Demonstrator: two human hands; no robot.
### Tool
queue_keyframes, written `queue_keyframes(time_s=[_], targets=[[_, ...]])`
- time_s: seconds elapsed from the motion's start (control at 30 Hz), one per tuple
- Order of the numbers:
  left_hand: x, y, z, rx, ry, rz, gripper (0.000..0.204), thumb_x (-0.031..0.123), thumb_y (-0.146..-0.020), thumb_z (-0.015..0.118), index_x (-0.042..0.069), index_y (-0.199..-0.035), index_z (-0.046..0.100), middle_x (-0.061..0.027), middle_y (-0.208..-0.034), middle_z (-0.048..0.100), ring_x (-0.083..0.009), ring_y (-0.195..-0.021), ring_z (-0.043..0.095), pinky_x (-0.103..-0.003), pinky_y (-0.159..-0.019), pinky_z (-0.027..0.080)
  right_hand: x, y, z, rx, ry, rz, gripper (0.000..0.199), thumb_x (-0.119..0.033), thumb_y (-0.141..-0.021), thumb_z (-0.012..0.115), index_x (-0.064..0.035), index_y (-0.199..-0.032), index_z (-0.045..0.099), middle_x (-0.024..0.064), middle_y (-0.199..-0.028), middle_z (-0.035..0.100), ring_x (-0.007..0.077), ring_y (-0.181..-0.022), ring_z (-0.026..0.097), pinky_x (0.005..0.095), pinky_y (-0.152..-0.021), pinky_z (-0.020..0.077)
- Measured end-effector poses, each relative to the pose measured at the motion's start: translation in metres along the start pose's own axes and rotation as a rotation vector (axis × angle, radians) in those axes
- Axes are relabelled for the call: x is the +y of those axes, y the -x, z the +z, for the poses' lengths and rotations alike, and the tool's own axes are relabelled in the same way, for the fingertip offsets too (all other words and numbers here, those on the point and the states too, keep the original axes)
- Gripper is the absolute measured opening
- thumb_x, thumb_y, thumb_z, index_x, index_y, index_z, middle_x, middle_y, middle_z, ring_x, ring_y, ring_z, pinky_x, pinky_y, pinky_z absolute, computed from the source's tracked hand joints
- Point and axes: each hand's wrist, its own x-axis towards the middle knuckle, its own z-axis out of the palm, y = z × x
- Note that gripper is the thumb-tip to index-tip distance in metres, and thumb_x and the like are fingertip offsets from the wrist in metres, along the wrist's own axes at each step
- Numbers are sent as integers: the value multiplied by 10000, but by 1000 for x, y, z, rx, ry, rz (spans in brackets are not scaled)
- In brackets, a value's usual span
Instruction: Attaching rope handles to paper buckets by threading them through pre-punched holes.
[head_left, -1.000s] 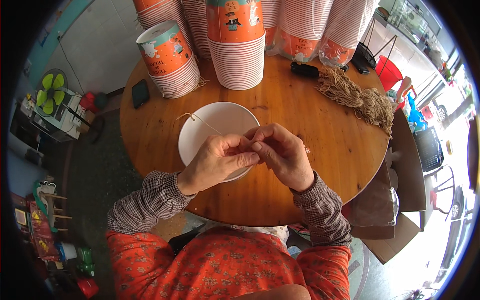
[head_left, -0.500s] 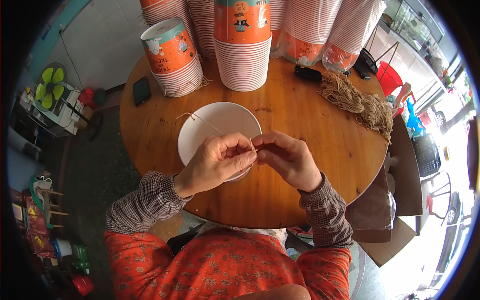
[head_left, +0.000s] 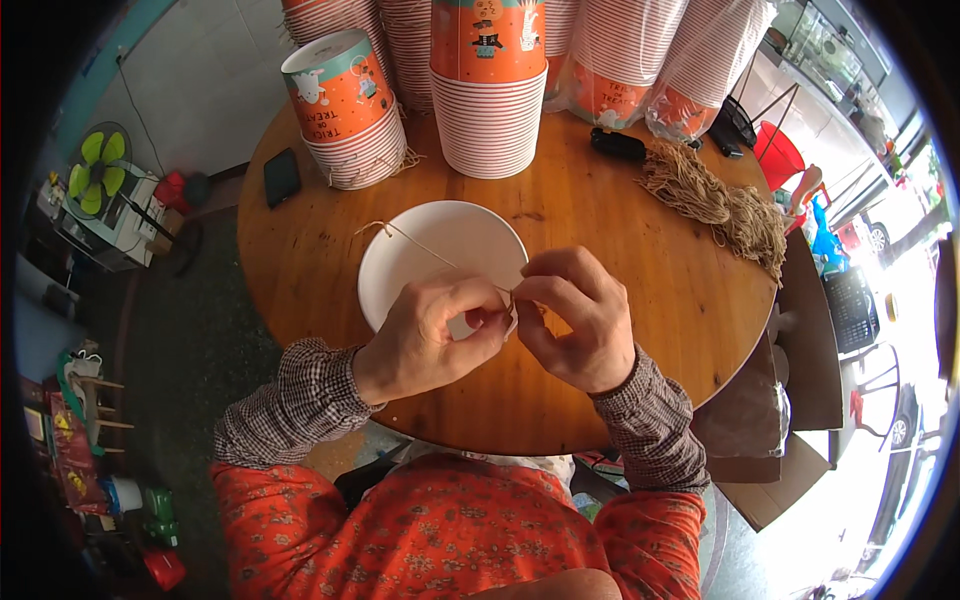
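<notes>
A white-lined paper bucket (head_left: 405, 225) stands mouth up on the table in front of me. A tan cord (head_left: 428, 248) is knotted at its far left rim and runs across the mouth toward my hands. My left hand (head_left: 425, 340) is closed in a pinch at the bucket's near right rim, around the cord. Beside it, my right hand (head_left: 585, 325) pinches the cord between thumb and forefinger, close to the left fingertips. Both hands cover the near right part of the rim, so how the cord passes there is hidden.
Nested paper buckets (head_left: 488, 125) in orange and white stand along the far side of the round wooden table (head_left: 640, 320). A shorter stack (head_left: 345, 110) and a black phone (head_left: 282, 178) are at left. A bundle of tan cords (head_left: 715, 200) lies at right, above cardboard boxes (head_left: 745, 410).
My right hand has turned and risen slightly, its fingers now pinching the cord higher at the rim. The left hand has shifted a little downward. The bucket has barely moved.
</notes>
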Motion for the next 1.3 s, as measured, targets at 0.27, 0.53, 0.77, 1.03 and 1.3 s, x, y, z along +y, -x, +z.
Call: queue_keyframes(time_s=[0.27,0.53,0.77,1.03,1.3], targets=[[12,3,6,7,-421,185,120,-12,-736,671,10,-741,553,-102,-728,564,-301,-657,575,-374,-592,472,3,-16,-13,114,262,-143,256,1,-610,693,-56,-842,602,78,-965,580,247,-752,590,356,-627,499],[3,14,14,-95,-430,119,113,12,-741,677,23,-756,565,-92,-729,561,-281,-679,592,-378,-599,485,0,-20,-32,295,330,-112,232,25,-625,689,-45,-838,629,89,-924,606,256,-732,605,355,-610,496],[8,17,25,14,-500,161,355,153,-745,777,36,-1037,613,-76,-865,657,-258,-821,651,-362,-728,516,-6,-15,-36,256,210,-33,225,92,-664,646,-20,-856,614,108,-894,616,244,-714,631,314,-605,519],[-10,20,12,-83,-690,274,216,44,-790,655,82,-1002,653,-12,-869,656,-192,-883,641,-377,-864,472,-11,-11,-41,174,-37,163,154,89,-749,630,-1,-872,606,115,-934,643,197,-747,647,285,-638,524],[-5,19,-21,-137,-635,114,335,-5,-739,679,94,-1058,651,-46,-1002,655,-224,-990,620,-461,-1031,366,2,-5,-38,144,-33,251,136,79,-778,636,-4,-882,607,99,-954,658,176,-760,649,275,-638,514]])
